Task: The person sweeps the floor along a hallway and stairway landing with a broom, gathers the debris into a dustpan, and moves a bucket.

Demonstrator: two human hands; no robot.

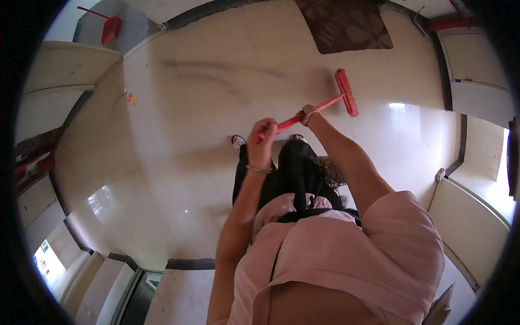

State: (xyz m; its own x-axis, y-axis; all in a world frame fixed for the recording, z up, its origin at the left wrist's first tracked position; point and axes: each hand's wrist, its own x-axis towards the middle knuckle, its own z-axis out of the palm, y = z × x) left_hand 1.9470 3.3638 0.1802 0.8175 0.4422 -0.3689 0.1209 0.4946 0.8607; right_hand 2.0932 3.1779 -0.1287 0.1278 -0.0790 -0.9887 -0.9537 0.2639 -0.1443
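Observation:
A red broom (347, 93) slants across the view, its bristled head at the tiled floor (189, 130) to the upper right. My left hand (262, 136) is wrapped round the top end of its red handle. Farther down the handle, towards the head, my right hand (310, 113) grips it too. Each wrist wears a bracelet. My two shoes show on the floor just beyond my dark trousers, close to the handle.
To the far left, a small red and yellow wrapper (130, 98) lies on the floor. A red dustpan (111, 30) rests in the upper left corner. The brown patterned mat (344, 24) is at the top. Dark-edged walls (476, 97) border the room.

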